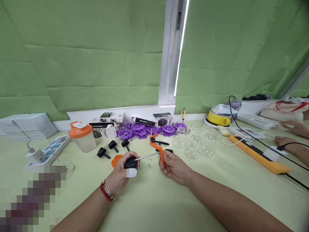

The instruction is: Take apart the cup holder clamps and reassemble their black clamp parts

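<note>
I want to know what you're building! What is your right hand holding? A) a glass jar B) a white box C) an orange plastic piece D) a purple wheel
C: the right hand grips the orange piece, while the left hand holds a black knob whose metal rod reaches toward that piece; the jars and purple wheels lie untouched on the table.

"CUP HOLDER" on a black-and-white box (163,119), other box print too small

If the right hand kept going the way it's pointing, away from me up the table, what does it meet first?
Probably the black-knobbed bolt lying just beyond the orange bracket that the right hand grips; the purple discs lie farther on. Depth is uncertain.
</note>
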`<state>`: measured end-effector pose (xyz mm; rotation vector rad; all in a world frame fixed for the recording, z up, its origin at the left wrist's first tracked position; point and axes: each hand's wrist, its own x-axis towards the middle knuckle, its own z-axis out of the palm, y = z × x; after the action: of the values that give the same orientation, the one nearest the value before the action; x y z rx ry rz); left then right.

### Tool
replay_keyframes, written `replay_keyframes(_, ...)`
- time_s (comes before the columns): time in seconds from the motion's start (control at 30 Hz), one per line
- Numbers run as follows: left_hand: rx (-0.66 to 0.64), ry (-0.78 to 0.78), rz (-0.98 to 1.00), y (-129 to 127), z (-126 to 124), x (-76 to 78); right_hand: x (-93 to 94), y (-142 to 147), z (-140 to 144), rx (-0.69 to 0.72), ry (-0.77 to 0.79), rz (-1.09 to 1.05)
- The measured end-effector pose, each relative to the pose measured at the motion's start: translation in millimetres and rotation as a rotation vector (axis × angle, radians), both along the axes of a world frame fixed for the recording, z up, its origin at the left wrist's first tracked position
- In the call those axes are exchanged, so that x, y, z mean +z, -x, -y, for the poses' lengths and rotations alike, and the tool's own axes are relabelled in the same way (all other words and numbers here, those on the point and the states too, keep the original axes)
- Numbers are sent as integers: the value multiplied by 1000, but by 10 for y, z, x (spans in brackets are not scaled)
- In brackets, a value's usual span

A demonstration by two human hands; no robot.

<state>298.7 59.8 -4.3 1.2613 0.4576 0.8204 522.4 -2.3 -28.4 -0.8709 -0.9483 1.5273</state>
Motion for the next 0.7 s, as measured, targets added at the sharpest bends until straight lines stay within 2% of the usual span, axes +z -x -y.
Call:
replay_keyframes(0.33, -145, -53, -77, -57, 80, -2, -2, 56, 32, 169, -35, 34)
replay_keyframes(0.47, -186, -77, -120, -62, 164, -10, 33, 83, 98, 221, -60, 112)
replay_keyframes(0.7, -246, -181, -252, -87, 318, 77, 79, 155, 177, 278, -99, 205)
